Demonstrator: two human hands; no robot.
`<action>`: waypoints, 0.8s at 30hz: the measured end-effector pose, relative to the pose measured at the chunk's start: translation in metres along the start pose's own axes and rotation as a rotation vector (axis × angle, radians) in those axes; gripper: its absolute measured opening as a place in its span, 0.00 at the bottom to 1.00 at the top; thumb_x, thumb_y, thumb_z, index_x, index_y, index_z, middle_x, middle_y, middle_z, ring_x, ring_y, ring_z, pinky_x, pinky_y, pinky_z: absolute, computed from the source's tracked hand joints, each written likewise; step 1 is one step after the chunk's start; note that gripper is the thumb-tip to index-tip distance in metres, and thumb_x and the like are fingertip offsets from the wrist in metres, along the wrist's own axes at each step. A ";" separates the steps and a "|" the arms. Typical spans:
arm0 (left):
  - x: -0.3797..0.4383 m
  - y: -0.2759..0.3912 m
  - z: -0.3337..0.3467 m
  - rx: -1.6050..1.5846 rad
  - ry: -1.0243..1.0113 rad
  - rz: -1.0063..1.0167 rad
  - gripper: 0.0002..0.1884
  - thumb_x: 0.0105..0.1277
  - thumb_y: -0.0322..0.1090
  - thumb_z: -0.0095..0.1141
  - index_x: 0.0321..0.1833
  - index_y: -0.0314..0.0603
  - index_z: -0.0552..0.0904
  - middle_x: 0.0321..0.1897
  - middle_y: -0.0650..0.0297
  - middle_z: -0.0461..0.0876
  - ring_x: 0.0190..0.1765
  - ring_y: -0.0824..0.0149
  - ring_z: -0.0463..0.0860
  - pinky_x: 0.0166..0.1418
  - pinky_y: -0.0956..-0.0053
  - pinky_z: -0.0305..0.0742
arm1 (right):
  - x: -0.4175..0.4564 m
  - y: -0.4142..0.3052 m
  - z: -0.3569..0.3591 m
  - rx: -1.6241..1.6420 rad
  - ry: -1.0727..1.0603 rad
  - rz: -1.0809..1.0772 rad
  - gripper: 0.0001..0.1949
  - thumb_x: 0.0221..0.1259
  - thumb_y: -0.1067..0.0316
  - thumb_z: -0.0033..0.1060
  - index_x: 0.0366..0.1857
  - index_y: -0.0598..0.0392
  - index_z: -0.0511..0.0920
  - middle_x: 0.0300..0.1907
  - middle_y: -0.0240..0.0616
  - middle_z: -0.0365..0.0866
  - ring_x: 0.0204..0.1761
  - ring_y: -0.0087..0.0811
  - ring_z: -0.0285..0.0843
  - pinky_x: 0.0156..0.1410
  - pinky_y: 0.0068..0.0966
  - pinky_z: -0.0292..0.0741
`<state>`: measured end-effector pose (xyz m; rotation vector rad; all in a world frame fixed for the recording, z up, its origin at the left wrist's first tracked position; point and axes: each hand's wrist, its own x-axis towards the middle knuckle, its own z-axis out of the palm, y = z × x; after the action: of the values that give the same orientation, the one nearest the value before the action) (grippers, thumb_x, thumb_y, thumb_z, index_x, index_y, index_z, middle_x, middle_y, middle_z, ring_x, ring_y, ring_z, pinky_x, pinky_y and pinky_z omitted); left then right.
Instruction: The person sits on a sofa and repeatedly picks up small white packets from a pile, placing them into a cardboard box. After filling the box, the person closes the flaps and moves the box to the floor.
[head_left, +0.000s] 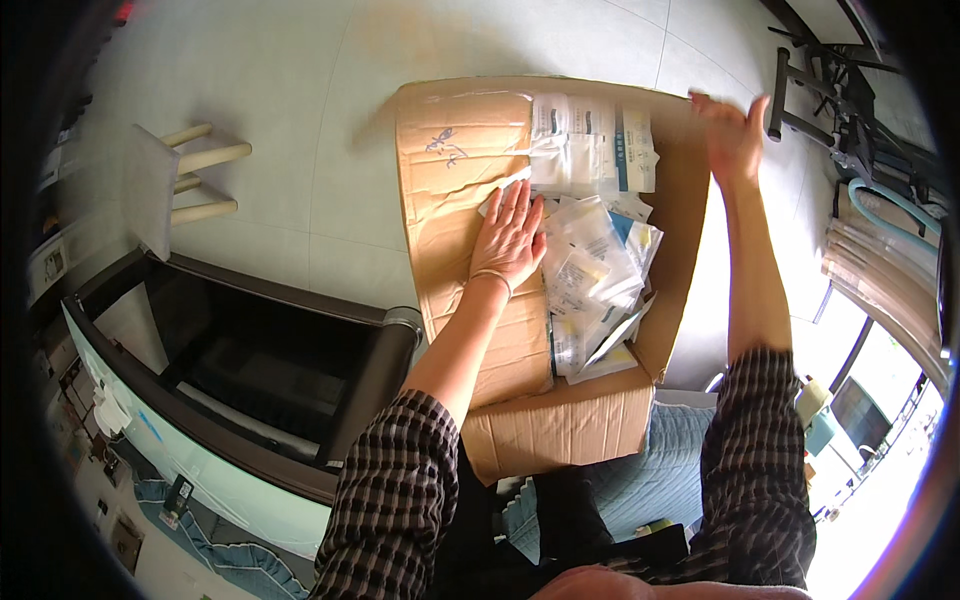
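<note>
A cardboard box (555, 424) stands before me with its top open and handwriting on its left flap (469, 300). My left hand (506, 238) lies flat on that flap, fingers a little spread, the tips at its inner edge. Clear plastic packets (592, 251) with printed labels fill the visible part of the box, loosely heaped in the middle and laid flatter at the far end. At the far right corner, my blurred right hand (729, 139) is beside the right flap (679, 240), thumb held away from the fingers. Whether its fingertips touch the cardboard is unclear.
To the left is a dark-framed table (270, 300) with a pale top. A small stool (161, 191) with wooden legs lies tipped on the tiled floor (367, 180). Black metal equipment (814, 97) is at the far right. Blue quilted fabric (667, 457) shows below the box.
</note>
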<state>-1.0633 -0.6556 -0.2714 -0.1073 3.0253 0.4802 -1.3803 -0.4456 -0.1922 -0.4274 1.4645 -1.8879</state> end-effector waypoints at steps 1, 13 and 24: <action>-0.002 -0.001 0.000 0.034 0.022 0.001 0.25 0.67 0.48 0.45 0.63 0.43 0.74 0.68 0.49 0.65 0.72 0.56 0.61 0.77 0.54 0.48 | -0.028 -0.004 0.030 -0.154 0.163 0.064 0.42 0.71 0.34 0.16 0.27 0.60 0.84 0.44 0.48 0.83 0.64 0.41 0.68 0.74 0.38 0.57; -0.010 0.010 -0.016 -0.205 0.099 0.114 0.14 0.65 0.39 0.53 0.50 0.42 0.80 0.45 0.59 0.83 0.47 0.59 0.81 0.51 0.61 0.77 | -0.097 0.075 0.086 -1.469 0.107 0.086 0.13 0.55 0.80 0.55 0.43 0.53 0.77 0.75 0.32 0.52 0.76 0.35 0.48 0.75 0.30 0.60; -0.023 -0.011 -0.046 0.162 0.021 -0.069 0.26 0.75 0.44 0.39 0.75 0.52 0.59 0.76 0.62 0.53 0.77 0.59 0.52 0.78 0.53 0.44 | -0.199 0.066 -0.024 -0.454 0.843 0.018 0.09 0.66 0.64 0.58 0.44 0.55 0.80 0.46 0.34 0.82 0.48 0.23 0.76 0.57 0.22 0.72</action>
<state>-1.0421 -0.6794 -0.2292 -0.2065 3.0538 0.2281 -1.2343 -0.2975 -0.2312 0.2361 2.4465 -1.7865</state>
